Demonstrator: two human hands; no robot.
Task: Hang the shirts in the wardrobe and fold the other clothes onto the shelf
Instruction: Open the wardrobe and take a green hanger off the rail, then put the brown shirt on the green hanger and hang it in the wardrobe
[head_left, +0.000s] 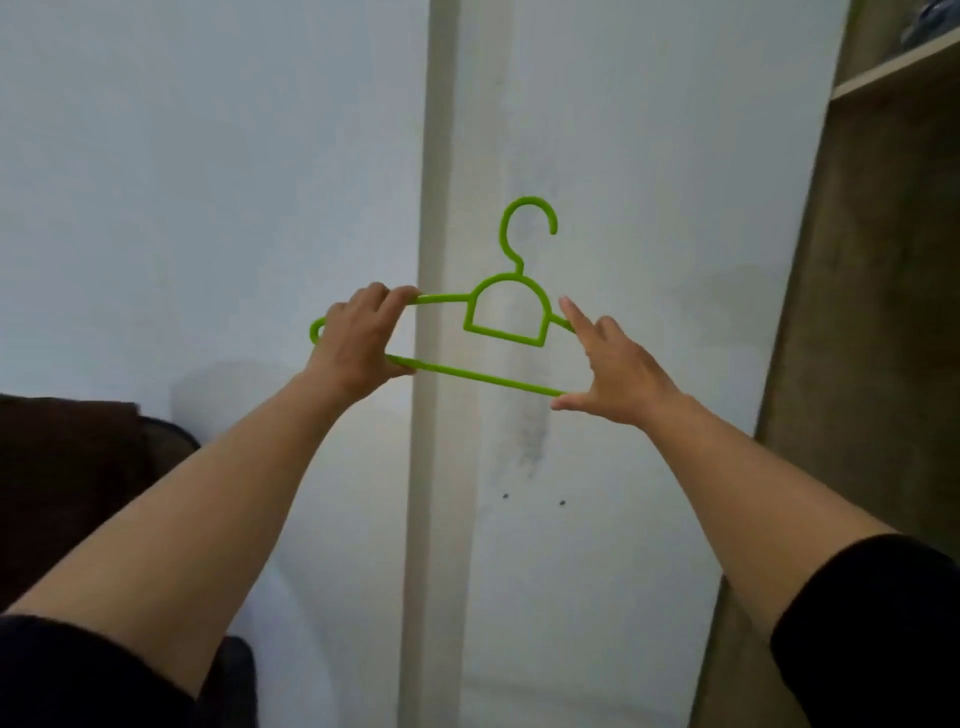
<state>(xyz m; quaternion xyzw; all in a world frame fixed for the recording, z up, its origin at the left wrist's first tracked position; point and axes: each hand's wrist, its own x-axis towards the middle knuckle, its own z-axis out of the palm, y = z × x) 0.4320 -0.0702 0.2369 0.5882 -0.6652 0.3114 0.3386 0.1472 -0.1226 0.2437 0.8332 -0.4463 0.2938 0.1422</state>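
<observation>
You hold the hanger (506, 317) up between both hands: your left hand (358, 345) clamps its left end, your right hand (615, 364) pinches its right end, hook uppermost.

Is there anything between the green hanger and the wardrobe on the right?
Nothing visible. The green hanger, held by the left hand and right hand, has only bare wall between it and the wardrobe. No rail shows.
</observation>
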